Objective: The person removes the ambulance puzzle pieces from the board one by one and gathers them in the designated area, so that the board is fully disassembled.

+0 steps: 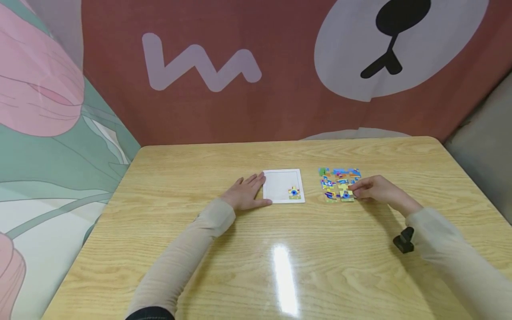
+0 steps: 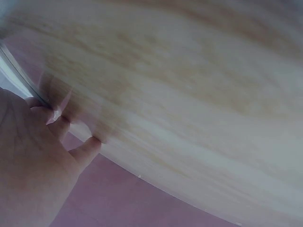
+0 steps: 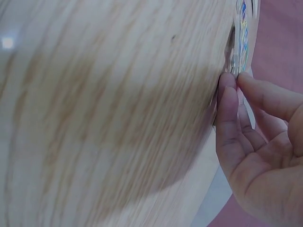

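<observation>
A square white puzzle tray (image 1: pixel 276 180) lies on the table with one colourful puzzle piece (image 1: pixel 294 193) in its lower right corner. My left hand (image 1: pixel 246 193) rests at the tray's left edge, fingers spread, with the thumb by the lower left corner. To the right of the tray lie several bright puzzle pieces (image 1: pixel 328 183), laid out in rough rows. Over their right side, my right hand (image 1: pixel 378 192) pinches a yellow puzzle piece (image 1: pixel 345 187) between thumb and forefinger. In the right wrist view, the fingertips (image 3: pixel 228 97) come together at the edge of the pieces, seen nearly edge-on.
Wood-grain tabletop (image 1: pixel 224 266) stretches in front of the tray and pieces, with a bright light reflection on it. Behind its far edge hangs a reddish-brown printed backdrop (image 1: pixel 280 111). A black wrist device (image 1: pixel 404 240) sits at the right cuff.
</observation>
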The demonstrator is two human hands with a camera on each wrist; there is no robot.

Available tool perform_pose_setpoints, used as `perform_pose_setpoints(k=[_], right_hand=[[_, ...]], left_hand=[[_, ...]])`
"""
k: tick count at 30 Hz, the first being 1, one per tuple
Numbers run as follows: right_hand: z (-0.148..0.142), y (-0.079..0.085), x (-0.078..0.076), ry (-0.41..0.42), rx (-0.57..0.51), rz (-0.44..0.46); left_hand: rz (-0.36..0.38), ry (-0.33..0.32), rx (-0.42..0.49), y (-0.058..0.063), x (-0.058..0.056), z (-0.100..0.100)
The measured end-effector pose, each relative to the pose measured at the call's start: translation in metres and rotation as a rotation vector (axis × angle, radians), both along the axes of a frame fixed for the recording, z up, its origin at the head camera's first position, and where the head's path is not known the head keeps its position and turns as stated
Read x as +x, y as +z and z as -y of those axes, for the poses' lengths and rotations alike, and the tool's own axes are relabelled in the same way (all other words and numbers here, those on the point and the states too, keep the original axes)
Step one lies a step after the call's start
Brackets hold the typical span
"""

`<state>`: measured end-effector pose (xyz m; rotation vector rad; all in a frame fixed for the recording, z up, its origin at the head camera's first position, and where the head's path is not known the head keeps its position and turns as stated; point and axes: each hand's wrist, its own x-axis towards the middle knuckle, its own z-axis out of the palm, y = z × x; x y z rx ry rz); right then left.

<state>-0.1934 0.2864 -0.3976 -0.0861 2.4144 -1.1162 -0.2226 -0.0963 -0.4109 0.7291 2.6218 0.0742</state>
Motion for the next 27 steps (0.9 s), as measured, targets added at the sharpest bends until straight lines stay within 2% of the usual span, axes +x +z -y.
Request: perform_pose_setpoints(k=[27], right_hand=[[0.0056,0.0082,-0.0015,0.011,0.024,-0.011]], left_hand=[[0.003,-0.002,0.004,0.0021,0.0002,0.0002]])
